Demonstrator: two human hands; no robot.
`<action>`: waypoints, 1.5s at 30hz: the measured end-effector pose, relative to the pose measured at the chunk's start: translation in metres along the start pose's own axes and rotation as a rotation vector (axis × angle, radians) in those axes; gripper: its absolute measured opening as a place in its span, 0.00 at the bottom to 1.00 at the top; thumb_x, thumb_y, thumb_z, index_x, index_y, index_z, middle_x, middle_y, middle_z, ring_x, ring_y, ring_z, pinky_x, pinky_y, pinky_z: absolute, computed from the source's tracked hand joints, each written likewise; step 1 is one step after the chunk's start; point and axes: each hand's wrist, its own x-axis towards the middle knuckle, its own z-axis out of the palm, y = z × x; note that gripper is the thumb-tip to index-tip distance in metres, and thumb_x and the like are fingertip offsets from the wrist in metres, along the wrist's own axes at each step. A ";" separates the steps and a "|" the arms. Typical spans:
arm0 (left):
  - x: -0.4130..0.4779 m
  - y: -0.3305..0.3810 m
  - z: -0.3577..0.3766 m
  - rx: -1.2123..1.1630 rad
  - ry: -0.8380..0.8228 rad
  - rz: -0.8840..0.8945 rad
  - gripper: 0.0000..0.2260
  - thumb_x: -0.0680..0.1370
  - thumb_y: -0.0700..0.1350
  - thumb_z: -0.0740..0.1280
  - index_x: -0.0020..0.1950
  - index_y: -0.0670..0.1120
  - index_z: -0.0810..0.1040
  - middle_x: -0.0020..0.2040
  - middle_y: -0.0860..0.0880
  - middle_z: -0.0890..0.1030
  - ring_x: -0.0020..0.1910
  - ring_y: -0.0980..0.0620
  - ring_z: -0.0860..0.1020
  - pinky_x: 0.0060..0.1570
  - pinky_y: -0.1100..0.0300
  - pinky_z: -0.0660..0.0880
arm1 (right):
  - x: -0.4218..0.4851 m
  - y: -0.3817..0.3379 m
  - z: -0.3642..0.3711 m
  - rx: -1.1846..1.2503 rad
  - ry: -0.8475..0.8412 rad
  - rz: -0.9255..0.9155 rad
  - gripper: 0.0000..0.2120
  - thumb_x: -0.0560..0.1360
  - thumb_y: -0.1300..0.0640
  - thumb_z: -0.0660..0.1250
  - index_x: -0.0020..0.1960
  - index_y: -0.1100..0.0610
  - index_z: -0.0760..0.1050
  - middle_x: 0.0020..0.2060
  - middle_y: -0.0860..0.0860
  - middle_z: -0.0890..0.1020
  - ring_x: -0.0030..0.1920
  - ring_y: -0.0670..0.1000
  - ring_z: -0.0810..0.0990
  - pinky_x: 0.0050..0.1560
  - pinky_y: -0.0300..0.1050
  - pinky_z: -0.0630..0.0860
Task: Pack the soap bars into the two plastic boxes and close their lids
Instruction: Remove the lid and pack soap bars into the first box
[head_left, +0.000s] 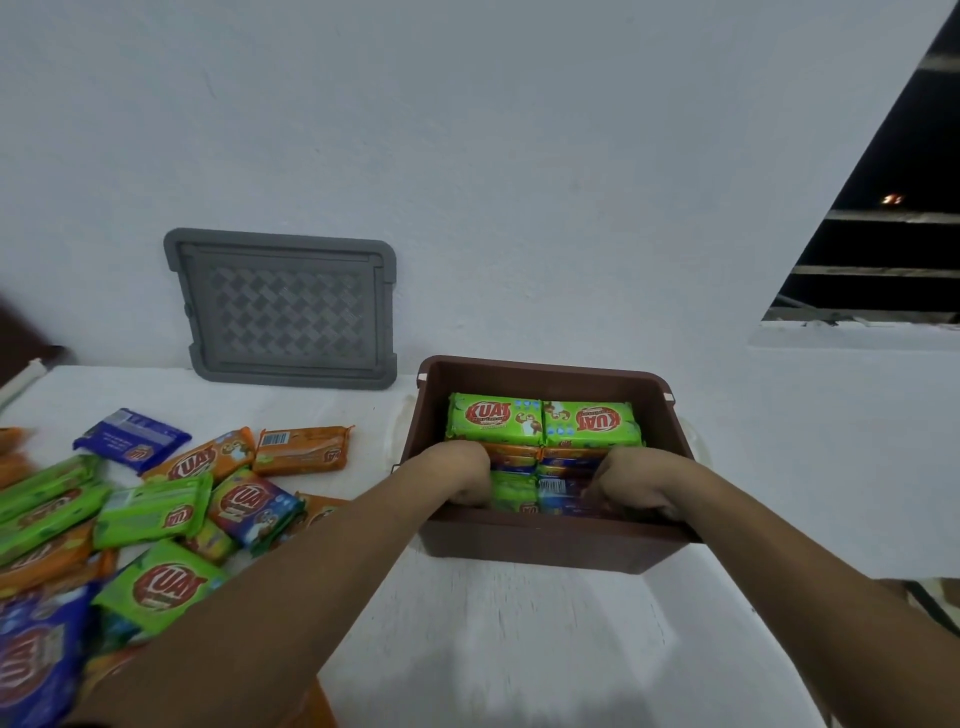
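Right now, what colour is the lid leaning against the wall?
The lid is grey with a woven checker pattern, seen best in the head view.

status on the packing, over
Left hand, right hand inside brown plastic box on wrapped soap bars, grip unclear. Grey plastic lid off, against wall. Loose bars piled left.

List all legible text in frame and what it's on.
"KUAT": left green bar in the brown box.
"KUAT", upside down: right green bar beside it.
"KUAT": loose green bar, loose orange bar on the table.
Too small to read: barcode digits on flipped orange bar; print on blue bar.
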 end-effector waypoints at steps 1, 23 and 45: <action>-0.004 0.002 -0.001 -0.010 0.009 0.004 0.14 0.79 0.46 0.62 0.60 0.41 0.79 0.50 0.45 0.77 0.46 0.49 0.73 0.47 0.57 0.71 | -0.002 -0.002 0.000 -0.024 -0.005 0.004 0.13 0.76 0.54 0.65 0.55 0.60 0.80 0.51 0.57 0.82 0.53 0.56 0.80 0.56 0.49 0.78; -0.122 -0.116 0.083 -0.719 1.151 -0.005 0.03 0.74 0.44 0.69 0.46 0.52 0.79 0.45 0.55 0.78 0.48 0.51 0.77 0.50 0.53 0.75 | -0.117 -0.077 0.101 0.082 0.740 -0.654 0.03 0.72 0.61 0.66 0.44 0.54 0.75 0.42 0.47 0.71 0.45 0.48 0.70 0.41 0.42 0.66; -0.163 -0.207 0.118 -0.864 0.755 -0.503 0.37 0.62 0.49 0.81 0.68 0.42 0.73 0.63 0.42 0.77 0.59 0.43 0.76 0.58 0.47 0.74 | -0.131 -0.115 0.227 -0.031 -0.005 -0.340 0.19 0.69 0.47 0.68 0.56 0.51 0.69 0.55 0.50 0.72 0.56 0.51 0.71 0.56 0.48 0.74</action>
